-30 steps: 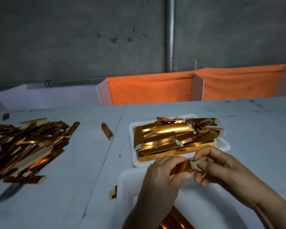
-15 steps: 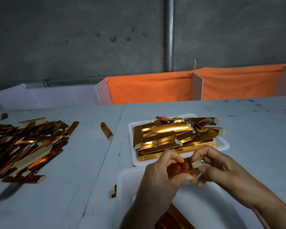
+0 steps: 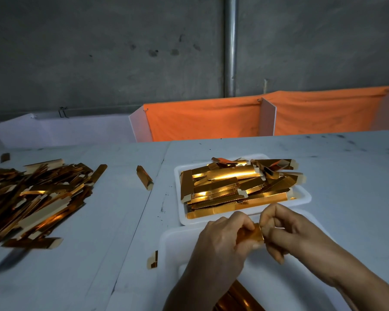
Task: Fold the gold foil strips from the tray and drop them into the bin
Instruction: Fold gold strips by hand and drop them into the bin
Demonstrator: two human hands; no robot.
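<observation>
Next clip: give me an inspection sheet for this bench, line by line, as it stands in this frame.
Surface: pale table, dark specks.
Job's things: white tray heaped with gold foil strips; white bin in front of it, gold pieces inside at the bottom edge.
Clutter: large strip pile at left; stray pieces.
Hands: left hand and right hand both pinch one gold strip over the bin.
Cables: nothing seen.
Surroundings: orange cloth, grey wall, metal pipe.

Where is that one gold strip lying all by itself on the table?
In the head view, the lone gold strip lies on the table left of the white tray, between it and the big loose pile of strips farther left.
</observation>
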